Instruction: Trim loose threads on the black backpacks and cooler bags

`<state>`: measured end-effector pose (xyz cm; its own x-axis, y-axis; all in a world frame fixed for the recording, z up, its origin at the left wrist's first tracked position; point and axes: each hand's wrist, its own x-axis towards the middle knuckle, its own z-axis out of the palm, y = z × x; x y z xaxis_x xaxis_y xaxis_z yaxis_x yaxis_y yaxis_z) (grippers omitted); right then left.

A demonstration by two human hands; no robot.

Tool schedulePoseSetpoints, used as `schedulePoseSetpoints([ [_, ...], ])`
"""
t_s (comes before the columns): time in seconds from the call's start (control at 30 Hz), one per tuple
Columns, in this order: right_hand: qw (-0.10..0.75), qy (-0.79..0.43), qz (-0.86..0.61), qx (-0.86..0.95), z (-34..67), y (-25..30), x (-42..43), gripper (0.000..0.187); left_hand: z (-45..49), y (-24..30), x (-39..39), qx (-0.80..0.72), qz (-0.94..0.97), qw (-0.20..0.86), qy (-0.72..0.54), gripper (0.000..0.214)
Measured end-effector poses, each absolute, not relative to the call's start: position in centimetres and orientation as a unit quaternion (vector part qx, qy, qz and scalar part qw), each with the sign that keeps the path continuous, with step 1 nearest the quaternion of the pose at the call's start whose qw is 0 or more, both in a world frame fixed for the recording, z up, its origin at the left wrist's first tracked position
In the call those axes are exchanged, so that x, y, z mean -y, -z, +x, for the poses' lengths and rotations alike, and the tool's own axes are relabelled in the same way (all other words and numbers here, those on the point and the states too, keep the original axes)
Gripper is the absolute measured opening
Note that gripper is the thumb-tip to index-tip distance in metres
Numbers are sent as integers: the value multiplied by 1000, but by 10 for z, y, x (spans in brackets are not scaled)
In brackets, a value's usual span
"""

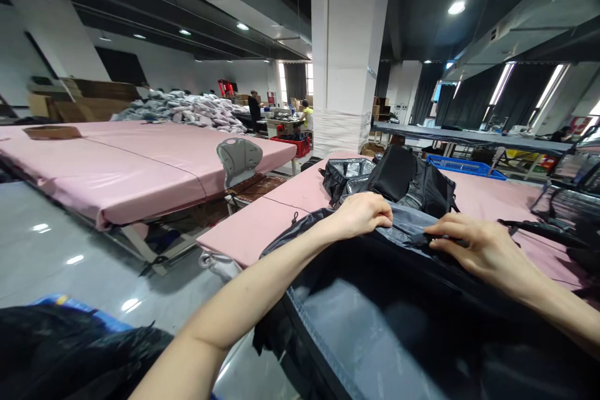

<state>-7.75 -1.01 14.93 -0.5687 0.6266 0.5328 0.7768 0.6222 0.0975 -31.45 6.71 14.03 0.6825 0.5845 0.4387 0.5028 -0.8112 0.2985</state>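
A large black bag with a grey lining (375, 319) lies open in front of me on the pink table (253, 231). My left hand (363, 214) is curled over the bag's far rim, gripping the fabric. My right hand (473, 244) pinches the same rim further right, fingers pressed together on the dark cloth. Just beyond my hands sits a pile of black bags with silver lining (389, 181).
Another long pink table (140, 162) stands to the left with a grey chair (239, 159) beside it. A white pillar (347, 50) rises ahead. Blue crates (464, 167), a heap of packed goods (187, 109) and people working are further back. Black straps (557, 212) lie at right.
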Motion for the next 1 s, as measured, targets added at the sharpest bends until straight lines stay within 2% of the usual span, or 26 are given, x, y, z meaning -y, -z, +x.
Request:
schedulePoseSetpoints([
  [0.13,259,244,-391,849,-77,-156,9,19,-312,-148,-79,-324,897,202,-222,15],
  [0.3,213,318,-354,853,-81,-160,10,20,-311,-153,-89,-328,887,254,-204,18],
  [0.37,222,284,-359,861,-78,-161,10,19,-311,-152,-90,-327,885,261,-202,20],
  [0.47,284,183,-393,855,-65,-161,10,16,-311,-150,-91,-318,887,270,-200,22],
  [0.53,309,173,-413,839,-52,-160,13,15,-311,-148,-92,-316,885,275,-201,24],
  [1.0,195,394,-360,823,-42,-153,38,19,-309,-145,-92,-312,882,291,-200,29],
])
